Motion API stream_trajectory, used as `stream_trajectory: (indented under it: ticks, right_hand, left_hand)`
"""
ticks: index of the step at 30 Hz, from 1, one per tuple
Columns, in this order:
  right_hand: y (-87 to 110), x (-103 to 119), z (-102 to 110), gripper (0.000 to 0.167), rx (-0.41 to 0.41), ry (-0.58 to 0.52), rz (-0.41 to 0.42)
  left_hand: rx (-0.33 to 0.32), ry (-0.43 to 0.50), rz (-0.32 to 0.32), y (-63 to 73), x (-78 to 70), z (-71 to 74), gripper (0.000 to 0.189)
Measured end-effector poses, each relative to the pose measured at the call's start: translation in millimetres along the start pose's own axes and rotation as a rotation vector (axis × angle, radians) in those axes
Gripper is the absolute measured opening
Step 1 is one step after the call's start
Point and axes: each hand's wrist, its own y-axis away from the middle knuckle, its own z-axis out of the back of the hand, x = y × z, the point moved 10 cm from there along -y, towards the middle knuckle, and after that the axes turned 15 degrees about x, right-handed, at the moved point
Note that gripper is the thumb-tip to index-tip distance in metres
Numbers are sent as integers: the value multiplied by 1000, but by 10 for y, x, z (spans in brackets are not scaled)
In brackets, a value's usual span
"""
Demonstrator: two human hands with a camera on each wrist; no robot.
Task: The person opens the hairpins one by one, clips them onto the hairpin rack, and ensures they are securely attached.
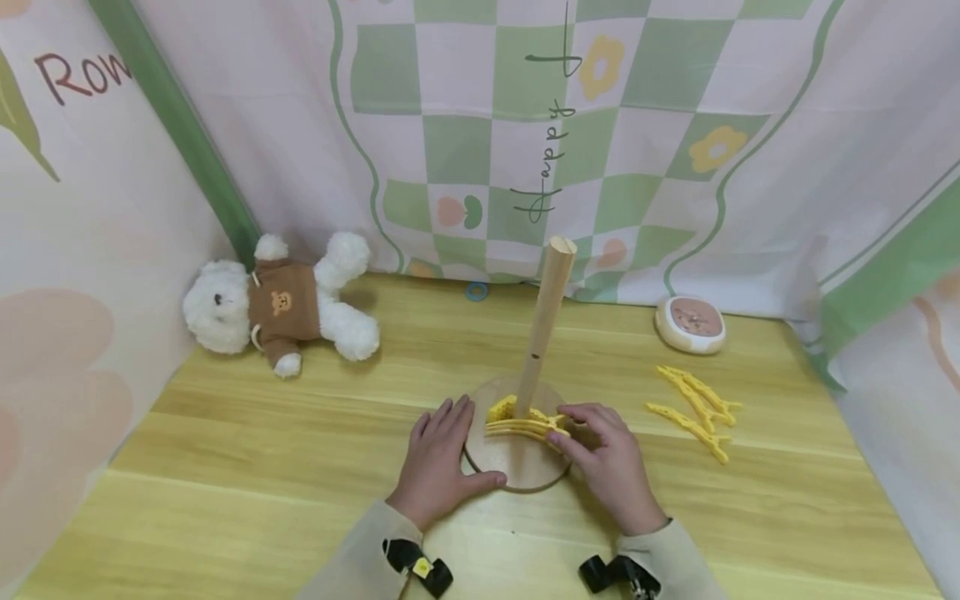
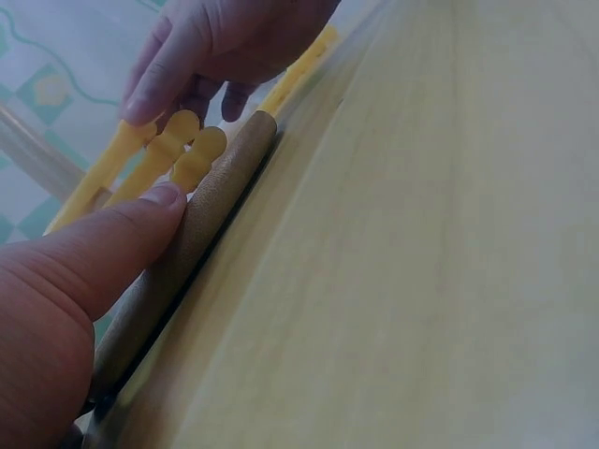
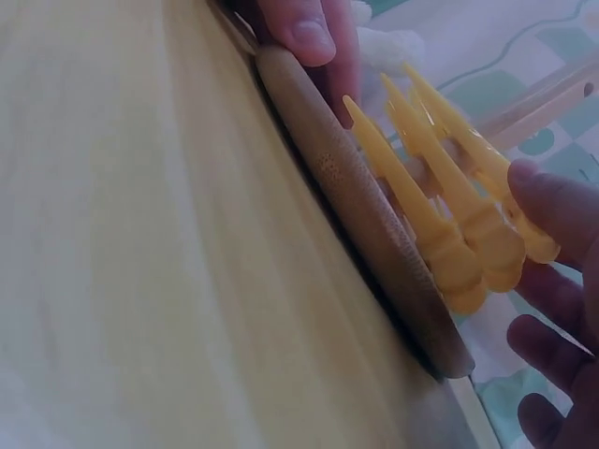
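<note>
A round wooden base (image 1: 517,468) lies flat on the table, with a tall wooden post (image 1: 547,317) rising from it. Several curved yellow plastic pieces (image 1: 519,427) are stacked in layers around the foot of the post. My left hand (image 1: 435,471) rests at the base's left edge, fingers extended and thumb near the front rim. With thumb and fingers, my right hand (image 1: 611,467) pinches the knobbed right end of the top yellow piece (image 3: 468,140). In the right wrist view, lower yellow pieces (image 3: 449,267) sit beneath it, close above the base.
Loose yellow pieces (image 1: 693,404) lie right of the base. A small pink-faced clock-like device (image 1: 693,325) stands at the back right, a blue ring (image 1: 476,291) at the back. To the left lies a white plush toy (image 1: 288,304) in a brown shirt. Printed curtains (image 1: 457,150) hang behind.
</note>
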Motion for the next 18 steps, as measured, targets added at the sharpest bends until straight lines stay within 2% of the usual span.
stream_trajectory:
  ticks: [4, 11, 18]
  right_hand:
    - [-1, -48, -15, 39, 15, -18, -27]
    - [-7, -24, -2, 39, 9, -51, -11]
    - [37, -116, -11, 38, 24, -133, -49]
  left_hand:
    - [4, -6, 1, 2, -10, 12, 113]
    - [2, -17, 1, -1, -20, 42, 113]
    - [-21, 5, -19, 13, -32, 27, 112]
